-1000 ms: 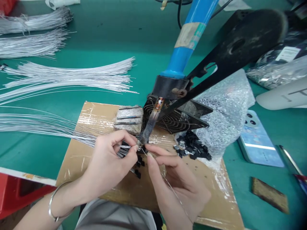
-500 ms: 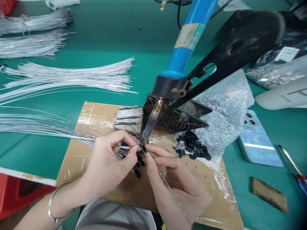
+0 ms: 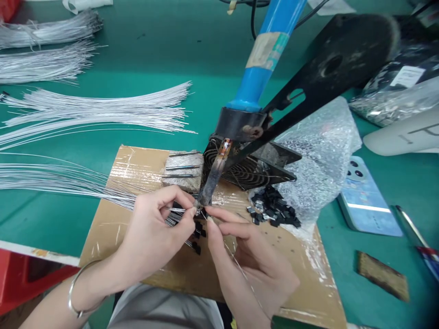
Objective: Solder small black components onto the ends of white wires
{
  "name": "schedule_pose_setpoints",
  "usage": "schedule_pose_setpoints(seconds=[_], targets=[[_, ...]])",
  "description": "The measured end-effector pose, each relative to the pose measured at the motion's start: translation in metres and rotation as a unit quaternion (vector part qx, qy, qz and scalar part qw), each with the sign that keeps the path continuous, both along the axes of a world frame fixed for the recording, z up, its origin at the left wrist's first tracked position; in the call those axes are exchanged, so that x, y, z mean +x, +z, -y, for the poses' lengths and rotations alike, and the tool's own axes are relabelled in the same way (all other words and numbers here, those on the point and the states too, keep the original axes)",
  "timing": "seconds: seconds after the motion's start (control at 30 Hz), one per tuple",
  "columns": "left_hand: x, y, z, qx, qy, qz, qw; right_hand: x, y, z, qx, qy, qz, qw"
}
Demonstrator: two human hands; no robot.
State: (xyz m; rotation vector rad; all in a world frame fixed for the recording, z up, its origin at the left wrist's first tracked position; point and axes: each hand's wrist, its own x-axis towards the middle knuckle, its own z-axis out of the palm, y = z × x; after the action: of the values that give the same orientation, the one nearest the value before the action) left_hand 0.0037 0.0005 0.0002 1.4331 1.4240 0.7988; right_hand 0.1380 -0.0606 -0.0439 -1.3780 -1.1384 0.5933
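A soldering iron with a blue handle [image 3: 254, 82] points down from a black metal stand [image 3: 329, 68]. Its dark tip [image 3: 208, 187] reaches the fingertips of both hands. My left hand [image 3: 157, 233] pinches a thin wire close under the tip; more pale wires [image 3: 120, 196] run beneath its fingers from the left. Between thumb and index finger, my right hand [image 3: 250, 256] grips a thin solder wire [image 3: 242, 269], which trails down across the palm. Black pieces [image 3: 196, 248] on wire ends lie under the hands. The fingertips partly hide the wire end at the iron.
Cardboard [image 3: 103, 228] lies beneath the hands. A block with metal rods [image 3: 183, 171], a black fan [image 3: 240, 171] and loose black pieces [image 3: 274, 208] surround the tip. Bubble wrap [image 3: 318, 151] and a phone [image 3: 370, 196] are right; wire bundles [image 3: 103, 107] lie left.
The whole view has shifted slightly. Both hands keep nearly the same pose at the tip, and the solder wire by my right palm has moved a little left.
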Motion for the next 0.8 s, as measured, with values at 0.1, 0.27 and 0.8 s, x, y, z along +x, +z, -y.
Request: schedule_pose_setpoints(seconds=[0.1, 0.27, 0.8], targets=[[-0.0002, 0.0012, 0.0015, 0.001, -0.003, 0.007, 1.000, 0.0001, -0.0001, -0.0001, 0.012, 0.004, 0.005, 1.000], [-0.0004, 0.0030, 0.0030, 0.004, -0.002, 0.004, 1.000, -0.0003, 0.0022, 0.0007, 0.007, 0.006, -0.003, 1.000], [0.0000, 0.0015, 0.0019, -0.003, -0.006, 0.001, 1.000, -0.0001, 0.0018, 0.0001, 0.004, 0.003, 0.011, 1.000]])
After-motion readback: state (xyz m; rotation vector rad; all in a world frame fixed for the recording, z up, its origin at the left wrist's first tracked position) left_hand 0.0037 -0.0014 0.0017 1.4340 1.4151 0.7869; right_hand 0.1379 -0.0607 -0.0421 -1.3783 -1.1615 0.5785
